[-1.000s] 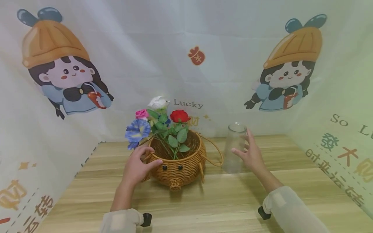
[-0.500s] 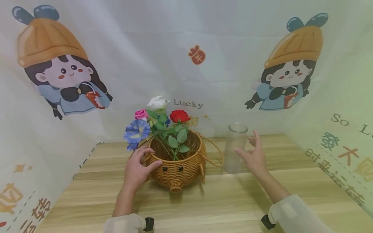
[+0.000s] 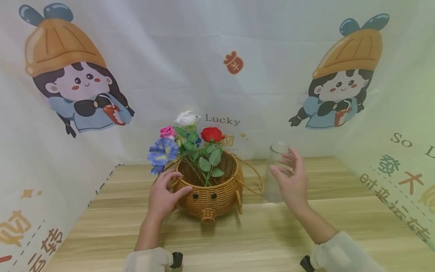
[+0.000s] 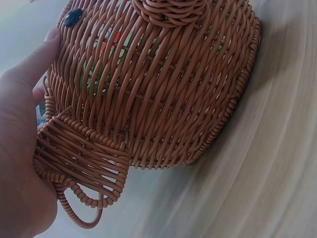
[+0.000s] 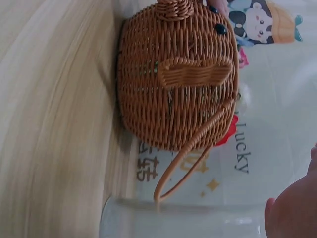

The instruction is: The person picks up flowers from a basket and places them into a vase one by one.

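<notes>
My left hand (image 3: 162,198) grips the rim of a wicker basket (image 3: 217,200) shaped like a pig, with black eyes and a round snout. In the left wrist view its thumb lies along the basket's upper side, beside a woven ear (image 4: 84,153). Artificial flowers lean out of the basket: a red rose (image 3: 212,135), a white rose (image 3: 187,118), a pink rose (image 3: 167,132) and a blue flower (image 3: 163,151). To the right stands an upright clear glass vase (image 3: 272,189). My right hand (image 3: 295,185) is beside it, overlapping the vase in the head view, fingers loosely bent and holding nothing.
The basket's thin handle (image 3: 256,175) hangs out to the right, close to the vase. Everything stands on a wood-grain table (image 3: 217,249). A white printed cloth (image 3: 217,75) rises behind the table and along both sides.
My right hand first draws back a little from the vase, then shifts left and in front of it, its fingers curling more. The left hand stays on the basket rim.
</notes>
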Action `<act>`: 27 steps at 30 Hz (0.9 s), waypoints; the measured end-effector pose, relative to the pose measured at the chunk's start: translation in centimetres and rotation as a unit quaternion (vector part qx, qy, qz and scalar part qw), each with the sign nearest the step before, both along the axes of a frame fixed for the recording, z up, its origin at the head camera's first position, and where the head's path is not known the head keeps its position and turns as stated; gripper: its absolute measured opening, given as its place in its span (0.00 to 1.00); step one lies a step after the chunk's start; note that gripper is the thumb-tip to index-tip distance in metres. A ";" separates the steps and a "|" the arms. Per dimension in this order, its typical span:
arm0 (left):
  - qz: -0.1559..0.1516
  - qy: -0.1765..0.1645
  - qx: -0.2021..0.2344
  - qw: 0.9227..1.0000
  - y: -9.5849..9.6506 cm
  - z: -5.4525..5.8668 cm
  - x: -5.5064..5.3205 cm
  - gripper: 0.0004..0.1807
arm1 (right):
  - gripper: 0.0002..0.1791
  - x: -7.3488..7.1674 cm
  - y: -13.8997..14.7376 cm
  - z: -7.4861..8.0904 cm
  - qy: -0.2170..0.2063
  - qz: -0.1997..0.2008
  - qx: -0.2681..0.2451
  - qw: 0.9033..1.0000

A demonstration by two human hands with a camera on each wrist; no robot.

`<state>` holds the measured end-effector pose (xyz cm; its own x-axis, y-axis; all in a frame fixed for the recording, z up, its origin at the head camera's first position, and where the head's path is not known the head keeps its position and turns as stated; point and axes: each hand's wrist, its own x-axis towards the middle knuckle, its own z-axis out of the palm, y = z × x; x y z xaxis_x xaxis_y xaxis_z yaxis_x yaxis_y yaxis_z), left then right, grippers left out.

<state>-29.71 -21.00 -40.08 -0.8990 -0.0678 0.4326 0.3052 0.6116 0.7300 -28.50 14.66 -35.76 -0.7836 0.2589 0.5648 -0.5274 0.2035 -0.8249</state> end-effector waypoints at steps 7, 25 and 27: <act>-0.003 0.006 0.006 1.000 0.2 0.1 0.0 0.27 | 0.43 -0.9 -2.8 1.4 -0.058 0.065 0.022 0.996; 0.000 -0.002 0.007 1.000 0.0 0.0 -0.2 0.27 | 0.53 -3.8 -9.8 3.2 -0.155 0.204 0.092 0.962; 0.000 0.000 0.008 1.000 0.1 0.0 -0.2 0.27 | 0.52 -4.2 -10.1 3.2 -0.158 0.215 0.104 0.958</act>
